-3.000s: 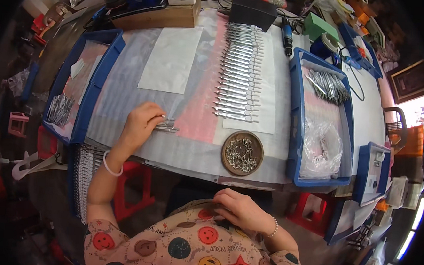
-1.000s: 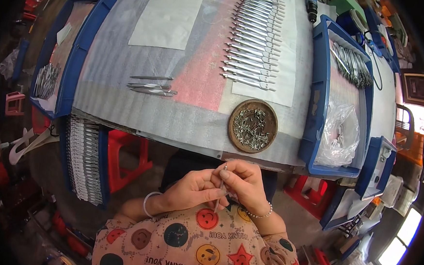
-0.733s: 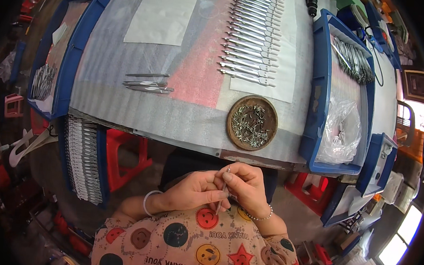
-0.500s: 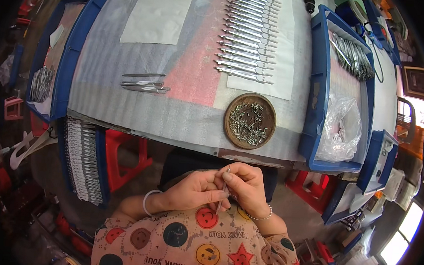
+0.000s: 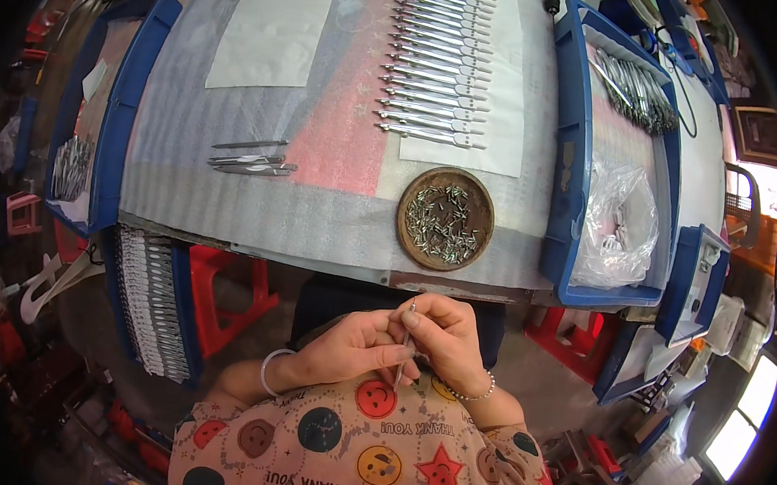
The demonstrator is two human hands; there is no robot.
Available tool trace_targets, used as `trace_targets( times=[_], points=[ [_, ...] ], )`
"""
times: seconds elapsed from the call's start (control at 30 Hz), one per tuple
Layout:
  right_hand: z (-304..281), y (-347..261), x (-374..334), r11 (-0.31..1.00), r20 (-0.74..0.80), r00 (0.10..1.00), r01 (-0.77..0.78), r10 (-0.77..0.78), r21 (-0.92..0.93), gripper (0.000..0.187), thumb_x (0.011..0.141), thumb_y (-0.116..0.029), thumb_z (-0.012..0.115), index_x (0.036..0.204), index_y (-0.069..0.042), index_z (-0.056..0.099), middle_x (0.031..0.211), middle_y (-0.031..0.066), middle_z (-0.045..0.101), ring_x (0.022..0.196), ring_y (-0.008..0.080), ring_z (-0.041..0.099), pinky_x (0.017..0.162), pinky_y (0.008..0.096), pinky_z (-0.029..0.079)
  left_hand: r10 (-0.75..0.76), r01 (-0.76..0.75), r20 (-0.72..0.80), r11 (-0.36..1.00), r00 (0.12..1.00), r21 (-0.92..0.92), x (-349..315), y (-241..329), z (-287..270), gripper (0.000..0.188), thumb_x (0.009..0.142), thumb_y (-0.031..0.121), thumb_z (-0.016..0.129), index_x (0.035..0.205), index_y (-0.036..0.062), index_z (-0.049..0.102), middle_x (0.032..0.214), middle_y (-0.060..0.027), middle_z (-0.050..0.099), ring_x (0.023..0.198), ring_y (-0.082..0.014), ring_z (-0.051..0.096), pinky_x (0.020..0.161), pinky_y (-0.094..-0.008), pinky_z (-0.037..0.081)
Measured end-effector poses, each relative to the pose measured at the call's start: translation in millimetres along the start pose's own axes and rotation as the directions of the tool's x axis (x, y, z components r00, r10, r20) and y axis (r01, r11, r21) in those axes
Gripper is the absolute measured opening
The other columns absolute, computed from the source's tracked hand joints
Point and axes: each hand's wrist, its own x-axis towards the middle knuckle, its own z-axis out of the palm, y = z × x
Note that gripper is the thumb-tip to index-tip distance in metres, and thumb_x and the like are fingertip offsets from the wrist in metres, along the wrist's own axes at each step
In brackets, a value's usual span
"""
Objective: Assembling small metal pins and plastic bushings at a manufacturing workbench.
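Left grip point(image 5: 355, 347) and right grip point(image 5: 445, 330) pinch one metal stick point(image 5: 406, 340) off the counter's near edge point(image 5: 343, 262), maybe to steady it.

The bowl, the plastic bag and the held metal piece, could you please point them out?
Bowl point(image 5: 402, 217), head view, left side of its rim.
Plastic bag point(image 5: 638, 227), head view, its wrinkled right side.
Metal piece point(image 5: 406, 340), head view, middle of its shaft.

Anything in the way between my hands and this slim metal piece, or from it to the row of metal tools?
Your left hand and right hand hold the slim metal piece, with nothing visible between. Straight ahead toward the row of metal tools, a round bowl of small metal bits stands on the table in between.
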Motion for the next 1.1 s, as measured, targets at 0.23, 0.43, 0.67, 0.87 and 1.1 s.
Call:
trace_targets(
  times=[0.23,0.43,0.67,0.87,1.1],
  points=[
    [3,-12,-1,0.998,-0.070,0.996,0.054,-0.055,-0.015,0.011,0.090,-0.009,0.056,0.087,0.000,0.061,0.076,0.0016,0.060,0.061,0.0038,0.049,0.052,0.0163,0.038,0.003,-0.001,-0.035,0.998,0.999,0.064,5,9,3,0.012,0.095,0.011,0.051,0.101,0.0001,0.049,0.087,-0.0106,0.065,0.077,-0.0142,0.064,0.069,-0.0242,0.052],
    [-9,-34,-13,0.901,0.038,0.945,0.321,-0.324,-0.293,0.014,0.085,-0.002,0.061,0.099,0.002,0.063,0.078,0.0048,0.064,0.059,0.0074,0.060,0.051,0.0196,0.047,0.246,-0.287,-0.152,0.870,0.957,-0.401,7,4,-12,0.013,0.090,0.007,0.054,0.102,0.0020,0.049,0.078,-0.0120,0.062,0.067,-0.0213,0.062,0.060,-0.0291,0.052],
    [-44,-158,-31,0.403,0.375,0.843,0.519,-0.385,-0.754,0.018,0.081,-0.008,0.066,0.097,-0.001,0.064,0.088,0.0088,0.065,0.079,0.0178,0.064,0.068,0.0292,0.050,0.373,-0.384,-0.111,0.821,0.921,-0.422,9,12,-16,0.016,0.086,0.014,0.064,0.090,0.0023,0.055,0.075,-0.0076,0.049,0.065,-0.0175,0.047,0.050,-0.0281,0.040],
    [-173,-259,104,-0.428,0.361,0.463,-0.043,-0.809,-0.903,0.008,0.079,-0.005,0.055,0.085,-0.002,0.058,0.081,0.0142,0.061,0.075,0.0286,0.063,0.062,0.0347,0.049,0.505,-0.481,-0.034,0.798,0.863,-0.364,15,10,-11,0.013,0.086,0.011,0.062,0.097,0.0021,0.061,0.091,-0.0146,0.057,0.086,-0.0283,0.057,0.076,-0.0378,0.049],
    [-232,-265,217,-0.578,0.356,0.475,-0.491,-0.805,-0.651,0.012,0.079,-0.012,0.052,0.076,-0.008,0.063,0.074,0.0102,0.062,0.066,0.0236,0.065,0.052,0.0376,0.052,0.468,-0.478,-0.111,0.826,0.877,-0.299,7,8,0,0.025,0.087,0.017,0.061,0.104,-0.0019,0.059,0.085,-0.0122,0.060,0.086,-0.0281,0.058,0.080,-0.0410,0.048]
  ],
)
